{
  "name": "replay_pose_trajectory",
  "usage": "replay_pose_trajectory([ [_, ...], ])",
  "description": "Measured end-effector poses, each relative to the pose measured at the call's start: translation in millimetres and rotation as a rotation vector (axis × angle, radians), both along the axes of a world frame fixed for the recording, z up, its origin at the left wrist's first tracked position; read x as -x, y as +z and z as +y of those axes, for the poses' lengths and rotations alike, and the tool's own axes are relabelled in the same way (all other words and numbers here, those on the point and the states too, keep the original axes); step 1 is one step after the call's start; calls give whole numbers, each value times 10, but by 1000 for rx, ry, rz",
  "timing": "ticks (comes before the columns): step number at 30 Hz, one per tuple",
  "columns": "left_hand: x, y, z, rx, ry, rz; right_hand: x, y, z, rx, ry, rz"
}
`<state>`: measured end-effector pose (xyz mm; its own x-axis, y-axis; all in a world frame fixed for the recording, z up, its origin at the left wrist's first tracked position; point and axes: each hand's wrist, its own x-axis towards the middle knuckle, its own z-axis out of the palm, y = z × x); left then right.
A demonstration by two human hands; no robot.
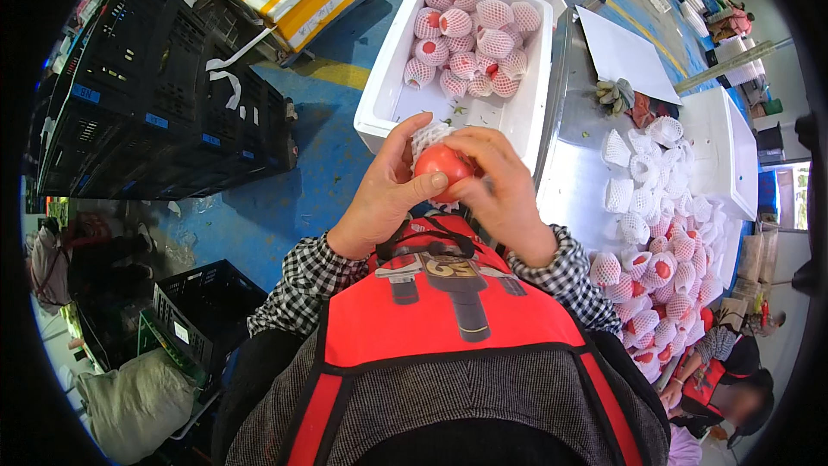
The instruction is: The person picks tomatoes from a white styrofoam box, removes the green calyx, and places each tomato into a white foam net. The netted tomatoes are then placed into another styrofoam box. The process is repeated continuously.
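Note:
Between my hands is a red tomato, bare on the side that faces me. A white foam net sleeve shows behind it, near the fingers. My left hand grips the tomato from the left, its thumb across the front. At its right side are the bent, slightly blurred fingers of my right hand; whether they grip or only touch it is unclear. Just beyond, a white foam box holds several tomatoes in net sleeves, with green bits on its floor near me.
On the metal table at right lie empty foam sleeves and a heap of sleeved tomatoes. Gloves lie by a white board. Black crates stand left, an open crate lower left. A co-worker is at lower right.

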<state>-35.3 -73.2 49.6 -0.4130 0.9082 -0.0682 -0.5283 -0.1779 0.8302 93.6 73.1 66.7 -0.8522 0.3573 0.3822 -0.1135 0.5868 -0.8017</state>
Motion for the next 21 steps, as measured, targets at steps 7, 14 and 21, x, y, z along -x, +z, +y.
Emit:
replay_pose_trajectory([
  [7,40,87,-71,-171,-115,-320,-44,-112,131,1139,16,-237],
  [14,106,93,-87,-77,-86,-202,-63,-166,174,1390,153,-39],
  [21,24,-86,49,98,191,323,-134,50,-132,564,60,-84],
])
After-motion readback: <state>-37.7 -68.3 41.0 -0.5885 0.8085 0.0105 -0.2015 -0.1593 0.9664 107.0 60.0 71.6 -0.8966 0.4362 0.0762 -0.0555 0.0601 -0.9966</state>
